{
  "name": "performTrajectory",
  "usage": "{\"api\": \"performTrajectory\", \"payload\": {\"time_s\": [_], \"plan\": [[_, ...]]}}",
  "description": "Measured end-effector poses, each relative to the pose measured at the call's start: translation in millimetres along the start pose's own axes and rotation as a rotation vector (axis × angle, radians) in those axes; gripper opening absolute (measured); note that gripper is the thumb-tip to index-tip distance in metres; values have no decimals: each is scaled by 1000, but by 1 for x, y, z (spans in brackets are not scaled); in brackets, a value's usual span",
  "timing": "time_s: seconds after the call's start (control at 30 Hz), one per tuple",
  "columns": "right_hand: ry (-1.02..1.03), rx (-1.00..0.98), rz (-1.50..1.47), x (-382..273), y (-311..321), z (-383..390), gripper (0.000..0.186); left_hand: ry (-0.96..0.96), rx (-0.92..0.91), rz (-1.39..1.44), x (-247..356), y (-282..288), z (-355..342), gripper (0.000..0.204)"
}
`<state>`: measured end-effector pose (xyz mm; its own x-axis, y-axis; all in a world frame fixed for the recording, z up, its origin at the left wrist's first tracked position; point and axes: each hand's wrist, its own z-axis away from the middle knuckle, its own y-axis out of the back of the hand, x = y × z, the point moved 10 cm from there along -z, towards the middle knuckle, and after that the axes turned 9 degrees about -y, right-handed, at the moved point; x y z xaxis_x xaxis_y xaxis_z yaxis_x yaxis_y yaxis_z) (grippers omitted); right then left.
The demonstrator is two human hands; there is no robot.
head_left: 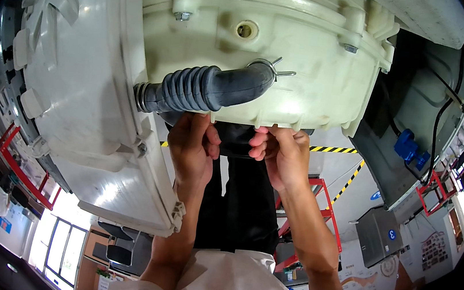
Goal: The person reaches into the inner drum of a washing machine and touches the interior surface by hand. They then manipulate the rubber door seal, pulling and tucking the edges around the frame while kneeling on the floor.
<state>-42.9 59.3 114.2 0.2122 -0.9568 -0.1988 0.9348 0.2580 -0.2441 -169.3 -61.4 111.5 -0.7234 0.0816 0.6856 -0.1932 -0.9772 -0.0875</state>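
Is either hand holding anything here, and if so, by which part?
It cannot be told: the left hand and right hand both reach the lower edge of the cream plastic housing, but any grip there is hidden.

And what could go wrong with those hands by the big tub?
The left hand is right by the grey hose and might knock it. The right hand is at the lower edge of the cream tub, which could scrape skin. The metal clamp has prongs sticking out that might poke a hand reaching up there.
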Motion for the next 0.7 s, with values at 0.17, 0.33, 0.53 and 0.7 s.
{"api": "performTrajectory", "payload": {"time_s": [0.17,0.33,0.53,0.7], "plan": [[1,55,68,-4,-1,7,25,15,18,56,3,0,5,26],[18,29,20,-13,-5,6,27,3,46,110,10,-5,6,19],[15,18,-17,-21,-9,4,27,-5,19,161,17,-15,0,16],[-4,15,-4,-23,-12,5,25,-2,40,218,13,-17,-1,14]]}}
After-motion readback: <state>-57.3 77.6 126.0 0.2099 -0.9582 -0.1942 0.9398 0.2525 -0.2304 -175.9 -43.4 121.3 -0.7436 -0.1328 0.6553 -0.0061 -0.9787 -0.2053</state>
